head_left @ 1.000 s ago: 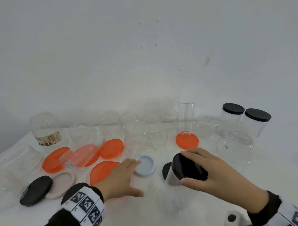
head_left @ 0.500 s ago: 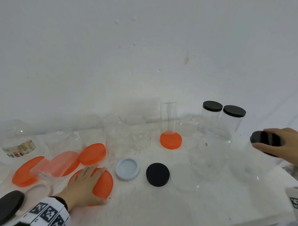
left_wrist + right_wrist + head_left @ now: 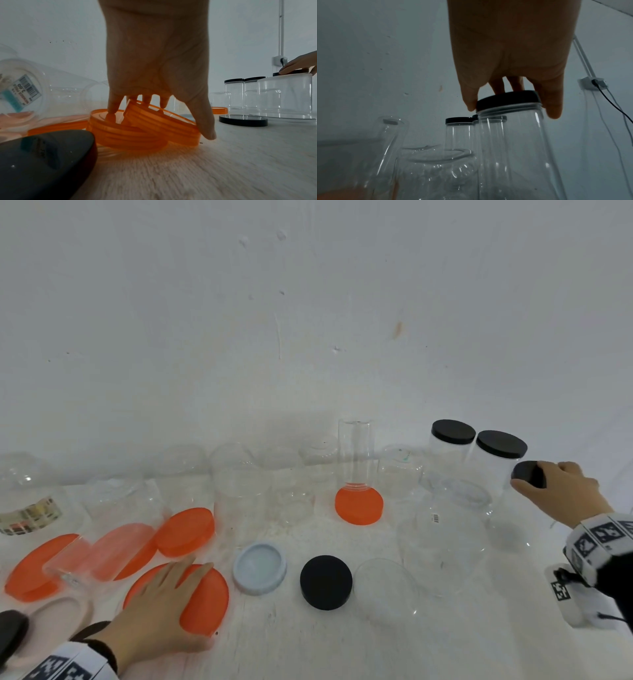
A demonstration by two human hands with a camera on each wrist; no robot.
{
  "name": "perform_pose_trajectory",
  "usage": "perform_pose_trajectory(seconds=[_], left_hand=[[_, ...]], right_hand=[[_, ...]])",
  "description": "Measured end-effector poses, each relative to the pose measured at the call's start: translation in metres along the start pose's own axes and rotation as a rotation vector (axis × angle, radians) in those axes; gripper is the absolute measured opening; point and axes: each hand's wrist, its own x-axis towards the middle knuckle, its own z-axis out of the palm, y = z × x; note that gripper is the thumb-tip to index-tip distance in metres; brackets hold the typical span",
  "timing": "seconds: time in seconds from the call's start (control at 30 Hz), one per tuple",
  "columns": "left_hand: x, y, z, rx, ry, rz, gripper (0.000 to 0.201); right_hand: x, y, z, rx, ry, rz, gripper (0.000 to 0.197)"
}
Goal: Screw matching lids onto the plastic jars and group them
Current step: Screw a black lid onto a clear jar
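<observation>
Nearest on the white worktop (image 3: 342,645), the left hand (image 3: 161,607) lies over a large orange lid (image 3: 205,601), its fingers (image 3: 112,106) spread apart and laid on the top while the thumb hooks the lid's near edge. The wrist view shows this lid tilted, leaning on a second orange lid (image 3: 109,129) beneath it. Just right of the orange lid sits a pale blue lid (image 3: 260,567), then a loose black lid (image 3: 326,582), then a clear lid (image 3: 385,590) lying flat. Left of the orange lid, a clear jar (image 3: 99,553) lies on its side over more orange lids.

Further back from the orange lid stands a row of open clear jars, among them a tall narrow one (image 3: 355,453) standing on a small orange lid (image 3: 358,506).

Far right of it, the right hand (image 3: 561,491) grips a black-lidded jar (image 3: 508,135) from above, fingers clamped round the black cap; whether its base touches the worktop is, I think, unclear. Just beyond stand two capped jars (image 3: 452,446).
</observation>
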Motion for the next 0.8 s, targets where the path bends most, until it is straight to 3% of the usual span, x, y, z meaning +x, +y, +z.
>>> perform_pose_trajectory(seconds=[0.17,0.27,0.37,0.47,0.57,0.8], left_hand=[[-0.001,0.000,0.001,-0.013,0.021,-0.003,0.124],[-0.001,0.001,0.000,-0.005,0.049,0.002,0.121],[0.000,0.003,0.001,-0.005,0.060,0.010,0.119],[0.001,0.003,0.002,-0.009,0.069,0.006,0.119],[0.000,0.003,0.003,-0.024,0.092,0.011,0.120],[-0.002,0.001,0.007,-0.099,0.187,-0.009,0.118]], right_hand=[[0.002,-0.010,0.002,-0.290,-0.020,0.013,0.054],[0.003,-0.021,0.002,-0.441,0.028,-0.122,0.052],[0.008,-0.033,0.009,-0.374,0.005,-0.344,0.063],[0.012,-0.041,0.022,-0.247,-0.149,-0.460,0.063],[0.015,-0.045,0.034,-0.261,-0.286,-0.403,0.066],[0.026,-0.047,0.054,-0.287,-0.420,-0.300,0.083]])
